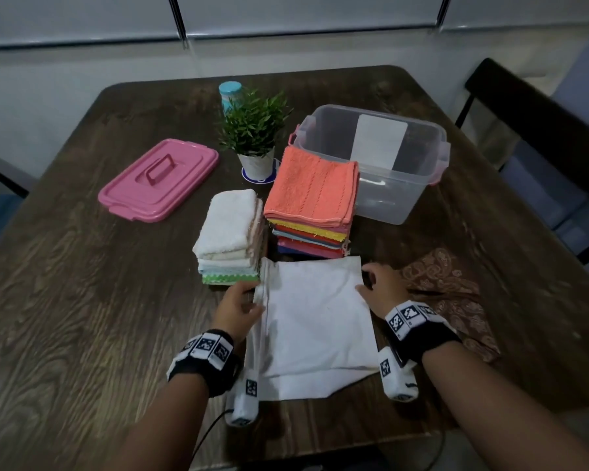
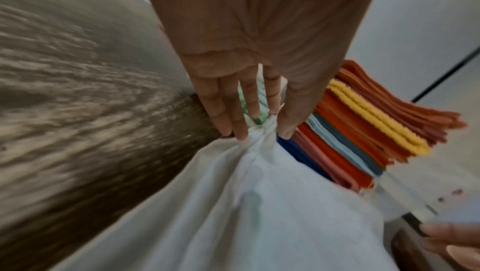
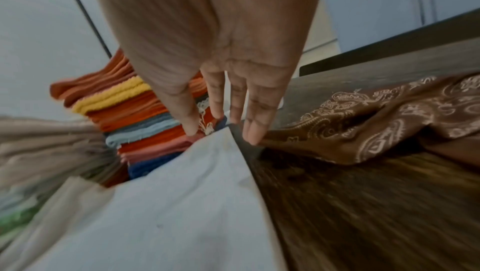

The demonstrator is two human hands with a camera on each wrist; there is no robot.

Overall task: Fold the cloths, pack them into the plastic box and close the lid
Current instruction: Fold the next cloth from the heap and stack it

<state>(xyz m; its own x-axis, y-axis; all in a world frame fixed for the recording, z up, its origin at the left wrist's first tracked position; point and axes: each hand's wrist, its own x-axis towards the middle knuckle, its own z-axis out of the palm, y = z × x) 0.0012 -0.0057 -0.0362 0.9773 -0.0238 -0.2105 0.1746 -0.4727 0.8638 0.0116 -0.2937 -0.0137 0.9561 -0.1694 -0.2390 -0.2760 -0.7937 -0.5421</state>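
The table (image 1: 82,300) carries the full set of task items. The clear plastic box (image 1: 388,185) stands open at far right and appears empty; its pink lid (image 1: 159,180) lies apart at far left. Two folded stacks, one coloured (image 1: 312,205) and one pale (image 1: 230,232), stand between them.

The white cloth (image 1: 317,321) lies near centre, partly folded. The left hand (image 1: 240,309) pinches a bunched fold at its left edge between thumb and fingers. The right hand (image 1: 380,282) rests at the far right corner with fingers straight and slightly apart, gripping nothing.

Recommendation: draw the left edge taut, align corners and smooth the creases before the next fold.

A brown patterned cloth (image 1: 456,300) waits unfolded at right. Its near end is partly covered by the right wrist. Both wrist views are blurred at the margins.
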